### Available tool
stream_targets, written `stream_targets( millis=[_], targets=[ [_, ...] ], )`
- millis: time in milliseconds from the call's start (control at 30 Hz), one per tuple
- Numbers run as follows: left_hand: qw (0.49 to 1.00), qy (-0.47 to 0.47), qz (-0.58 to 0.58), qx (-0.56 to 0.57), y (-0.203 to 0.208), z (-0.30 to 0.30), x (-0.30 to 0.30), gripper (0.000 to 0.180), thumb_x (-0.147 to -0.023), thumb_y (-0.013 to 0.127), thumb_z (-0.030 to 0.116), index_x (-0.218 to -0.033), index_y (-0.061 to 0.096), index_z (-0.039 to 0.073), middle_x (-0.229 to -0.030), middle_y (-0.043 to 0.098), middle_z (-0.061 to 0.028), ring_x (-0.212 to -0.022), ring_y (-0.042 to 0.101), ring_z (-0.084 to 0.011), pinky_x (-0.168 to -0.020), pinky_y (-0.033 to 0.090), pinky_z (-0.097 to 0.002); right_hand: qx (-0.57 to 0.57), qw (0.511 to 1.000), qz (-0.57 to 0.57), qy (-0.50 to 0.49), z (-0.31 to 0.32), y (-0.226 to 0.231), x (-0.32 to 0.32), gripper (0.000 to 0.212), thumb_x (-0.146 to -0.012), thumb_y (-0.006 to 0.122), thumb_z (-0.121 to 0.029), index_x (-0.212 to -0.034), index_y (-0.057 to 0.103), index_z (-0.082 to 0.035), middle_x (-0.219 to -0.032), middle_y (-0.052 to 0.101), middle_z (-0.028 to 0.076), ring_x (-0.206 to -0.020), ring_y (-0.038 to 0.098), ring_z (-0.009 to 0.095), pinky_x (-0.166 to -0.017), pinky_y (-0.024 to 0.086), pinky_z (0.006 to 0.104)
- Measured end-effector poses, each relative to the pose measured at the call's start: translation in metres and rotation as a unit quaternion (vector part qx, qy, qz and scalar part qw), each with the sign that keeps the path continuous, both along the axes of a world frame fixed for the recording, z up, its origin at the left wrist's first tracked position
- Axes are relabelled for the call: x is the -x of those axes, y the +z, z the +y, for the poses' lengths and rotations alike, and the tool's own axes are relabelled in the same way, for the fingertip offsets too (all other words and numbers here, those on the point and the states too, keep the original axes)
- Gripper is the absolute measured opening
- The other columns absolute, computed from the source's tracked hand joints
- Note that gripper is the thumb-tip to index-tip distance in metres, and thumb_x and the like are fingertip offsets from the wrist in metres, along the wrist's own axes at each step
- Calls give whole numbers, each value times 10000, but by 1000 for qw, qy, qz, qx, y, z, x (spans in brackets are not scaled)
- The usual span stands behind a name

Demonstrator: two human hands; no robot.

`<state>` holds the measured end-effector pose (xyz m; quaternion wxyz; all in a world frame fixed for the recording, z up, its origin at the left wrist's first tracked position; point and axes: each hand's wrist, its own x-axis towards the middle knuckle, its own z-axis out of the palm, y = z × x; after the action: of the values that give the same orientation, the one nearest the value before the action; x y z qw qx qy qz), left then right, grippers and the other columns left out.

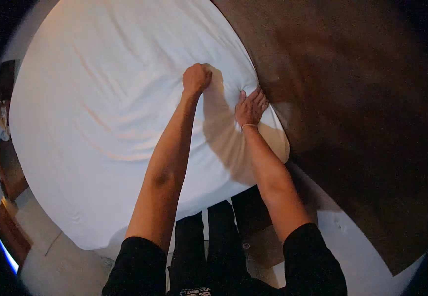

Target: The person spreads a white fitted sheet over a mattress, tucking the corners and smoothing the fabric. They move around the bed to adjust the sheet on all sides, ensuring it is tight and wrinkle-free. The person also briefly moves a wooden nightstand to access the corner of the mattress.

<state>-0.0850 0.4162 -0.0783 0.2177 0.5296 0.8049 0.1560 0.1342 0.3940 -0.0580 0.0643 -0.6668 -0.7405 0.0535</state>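
Observation:
A white bed sheet (pixel 100 98) covers a mattress that spreads across the left and middle of the view. My left hand (pixel 197 78) is closed in a fist on the sheet, with folds running toward it; the fingertips are hidden. To its right, my right hand (pixel 252 107) lies on the sheet at the mattress edge, thumb apart and fingers stretched toward the brown panel. Small creases gather at that thumb. A thin band circles my right wrist.
A large dark brown panel (pixel 352 98) borders the mattress on the right. Pale floor tiles (pixel 61 266) show at the lower left, beside brown wooden pieces (pixel 12 232). My legs (pixel 219 241) stand against the near mattress edge.

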Motion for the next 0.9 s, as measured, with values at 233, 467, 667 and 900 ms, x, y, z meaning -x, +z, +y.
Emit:
stream_targets(
  millis=[233,467,667,900],
  targets=[
    [963,-3,-267,-47,31,37,-47,410,-830,477,308,-670,626,-39,-719,600,-272,-729,609,-424,-706,490,-459,-37,999,23,-17,-6,-19,-8,611,-933,387,-374,-1317,292,92,-1321,364,241,-1225,332,377,-1033,200,527],
    [967,-13,-255,-11,39,47,-53,459,-854,510,386,-711,646,-29,-753,633,-239,-719,635,-392,-668,497,-458,-16,999,7,-37,-8,-38,-10,618,-930,389,-388,-1331,286,70,-1327,369,224,-1231,331,371,-1045,197,504],
    [982,79,-170,-30,10,68,-54,400,-774,604,369,-721,655,-25,-738,643,-219,-692,645,-358,-660,499,-464,-40,999,6,-29,-8,-46,-4,610,-930,380,-400,-1338,296,46,-1329,371,220,-1234,331,367,-1046,194,498],
    [893,-7,-445,-69,51,81,-111,327,-862,543,267,-745,562,-38,-708,617,-231,-673,629,-337,-657,486,-435,-48,996,-28,-68,-19,-67,-30,598,-928,382,-385,-1338,299,41,-1311,393,213,-1230,345,351,-1034,205,484]
  ],
)
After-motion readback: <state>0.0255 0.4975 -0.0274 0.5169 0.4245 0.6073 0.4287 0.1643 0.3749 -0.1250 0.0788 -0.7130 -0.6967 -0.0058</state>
